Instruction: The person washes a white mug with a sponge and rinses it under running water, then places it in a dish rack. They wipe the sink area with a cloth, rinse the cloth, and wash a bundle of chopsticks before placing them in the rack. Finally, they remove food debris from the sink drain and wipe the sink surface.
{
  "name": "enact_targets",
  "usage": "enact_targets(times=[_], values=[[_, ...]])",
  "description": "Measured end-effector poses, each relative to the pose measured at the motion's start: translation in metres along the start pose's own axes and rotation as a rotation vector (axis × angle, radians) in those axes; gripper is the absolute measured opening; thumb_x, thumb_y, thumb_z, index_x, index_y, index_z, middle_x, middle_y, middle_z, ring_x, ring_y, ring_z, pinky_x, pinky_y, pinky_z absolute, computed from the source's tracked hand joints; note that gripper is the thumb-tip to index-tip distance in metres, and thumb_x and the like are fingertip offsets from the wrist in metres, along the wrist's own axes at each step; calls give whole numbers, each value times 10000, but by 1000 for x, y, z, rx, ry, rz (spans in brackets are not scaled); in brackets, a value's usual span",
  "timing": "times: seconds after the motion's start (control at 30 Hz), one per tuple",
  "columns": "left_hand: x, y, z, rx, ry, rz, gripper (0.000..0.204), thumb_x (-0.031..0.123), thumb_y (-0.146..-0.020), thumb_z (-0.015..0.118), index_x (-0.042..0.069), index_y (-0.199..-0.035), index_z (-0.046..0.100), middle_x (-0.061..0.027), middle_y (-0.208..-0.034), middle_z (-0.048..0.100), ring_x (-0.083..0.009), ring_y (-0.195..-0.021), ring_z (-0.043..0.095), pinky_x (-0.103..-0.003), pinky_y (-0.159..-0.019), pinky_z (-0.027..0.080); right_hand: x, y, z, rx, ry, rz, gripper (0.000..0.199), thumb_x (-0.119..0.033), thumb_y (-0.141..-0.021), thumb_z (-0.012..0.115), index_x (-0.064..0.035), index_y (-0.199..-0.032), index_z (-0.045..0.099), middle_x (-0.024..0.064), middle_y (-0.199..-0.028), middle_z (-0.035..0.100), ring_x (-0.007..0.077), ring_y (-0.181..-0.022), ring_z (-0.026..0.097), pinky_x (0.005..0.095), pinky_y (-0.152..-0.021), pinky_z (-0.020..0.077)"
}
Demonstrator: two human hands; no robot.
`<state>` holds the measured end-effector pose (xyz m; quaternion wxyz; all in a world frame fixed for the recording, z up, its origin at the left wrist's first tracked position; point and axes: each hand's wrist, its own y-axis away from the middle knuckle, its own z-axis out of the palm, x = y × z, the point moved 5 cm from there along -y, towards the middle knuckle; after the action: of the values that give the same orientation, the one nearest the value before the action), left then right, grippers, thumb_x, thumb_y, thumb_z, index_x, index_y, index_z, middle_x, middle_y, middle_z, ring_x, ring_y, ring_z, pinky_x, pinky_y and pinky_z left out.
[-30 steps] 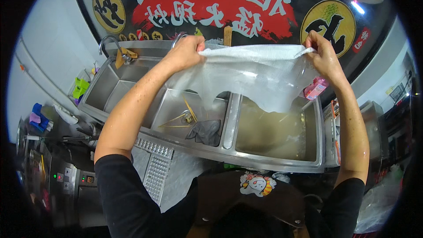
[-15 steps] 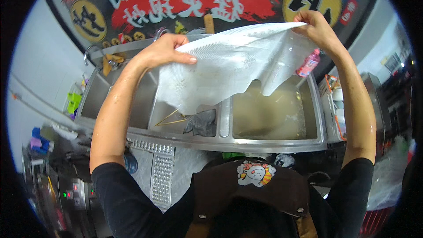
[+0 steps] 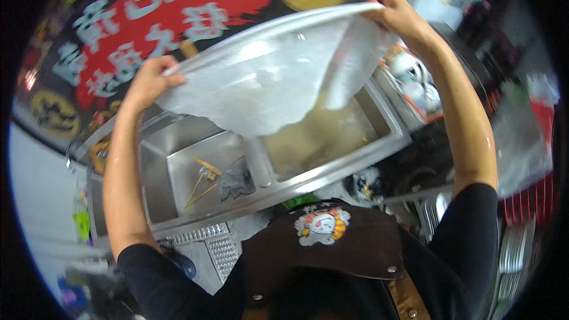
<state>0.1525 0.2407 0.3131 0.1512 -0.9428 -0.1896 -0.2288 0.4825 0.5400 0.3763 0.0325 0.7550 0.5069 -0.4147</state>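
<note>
A wet white mesh cloth (image 3: pixel 261 77) is stretched between my two hands, raised above the sink. My left hand (image 3: pixel 155 80) pinches its left top corner; my right hand (image 3: pixel 394 15), higher up, grips the right top corner. The lower edge hangs down unevenly over the sink divider. Below it, the right basin (image 3: pixel 388 120) holds cloudy brownish water (image 3: pixel 314 148). In the neighbouring basin (image 3: pixel 160 201) lie a crumpled dark grey plastic bag (image 3: pixel 236 179) and some thin wooden sticks (image 3: pixel 198 195). The cloth hides the back of the sink.
A white basket with an orange rim (image 3: pixel 422 111), filled with white items, stands right of the sink. A wall sign in black and red (image 3: pixel 172 15) rises behind. A studded metal strip (image 3: pixel 222 255) lies on the floor by the sink.
My view has turned right and tilted, so the sink and sign sit further left. The cloth is now spread wider and pulled tauter along its top edge. Both hands keep their hold.
</note>
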Motion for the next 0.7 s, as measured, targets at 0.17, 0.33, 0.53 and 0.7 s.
enact_targets(times=[0.17, 0.33, 0.53, 0.7], values=[[30, -63, 21, 68, -3, 106, 177, 164, -795, 710, 38, -762, 589, 32, -686, 551, -90, -648, 498, -270, -590, 404, 27, 49, -40, -132, 198, 163, 314, -326, -750, 785, -84, -893, 645, 31, -753, 626, 112, -715, 581, 270, -660, 444], [75, -122, 39, 243, -74, 112, 261, 264, -854, 648, 8, -810, 648, -27, -669, 597, -114, -627, 531, -294, -569, 410, 34, 103, -82, -61, 23, 231, 475, -490, -739, 761, -52, -899, 670, 27, -775, 612, 138, -716, 572, 280, -665, 445], [184, -140, 118, -411, 623, 141, 232, 230, -822, 718, 39, -944, 667, -6, -806, 656, -77, -654, 566, -225, -593, 439, 65, 180, -174, 576, 180, 361, 402, -509, -833, 672, -116, -759, 634, -22, -700, 570, 85, -660, 525, 246, -607, 394], [209, -163, 171, -901, 559, 144, 295, 153, -707, 808, 51, -944, 665, 4, -850, 657, -78, -775, 580, -238, -738, 460, 83, 221, -148, 441, 396, 476, 316, -315, -920, 613, -35, -773, 606, -56, -622, 397, 59, -602, 372, 255, -525, 316]])
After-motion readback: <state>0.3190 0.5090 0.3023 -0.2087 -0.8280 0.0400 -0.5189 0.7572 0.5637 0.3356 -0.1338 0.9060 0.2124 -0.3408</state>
